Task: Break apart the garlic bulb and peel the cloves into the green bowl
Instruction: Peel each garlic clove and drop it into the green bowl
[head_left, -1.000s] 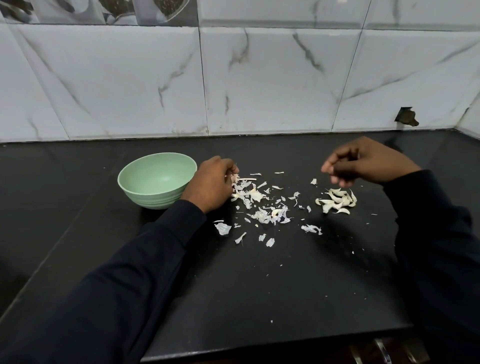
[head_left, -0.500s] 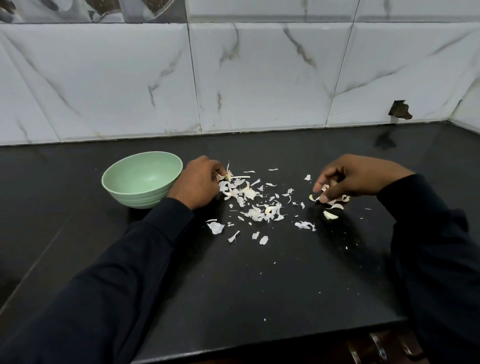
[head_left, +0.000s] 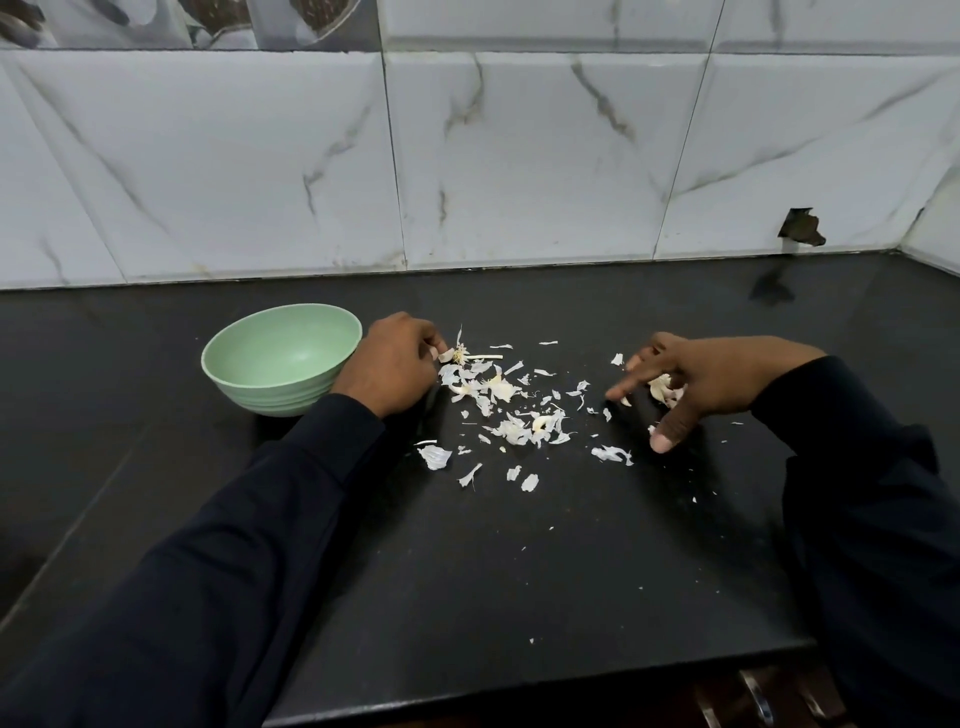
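Right hand (head_left: 696, 384), earlier pinching, now spreads relaxed fingers over the garlic cloves (head_left: 661, 387) on the counter (head_left: 519, 571); left hand (head_left: 387, 364), unmoved beside the green bowl (head_left: 270, 399), pinches a garlic scrap (head_left: 445, 356).

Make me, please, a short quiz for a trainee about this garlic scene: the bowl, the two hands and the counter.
1. True or false: the green bowl stands beside the left hand, which pinches a small garlic piece.
2. What lies under the spread fingers of the right hand? A) garlic cloves B) a knife C) a spoon
3. Fill in: the loose garlic skins lie scattered on the ____ counter.

Key: 1 true; 2 A; 3 black.
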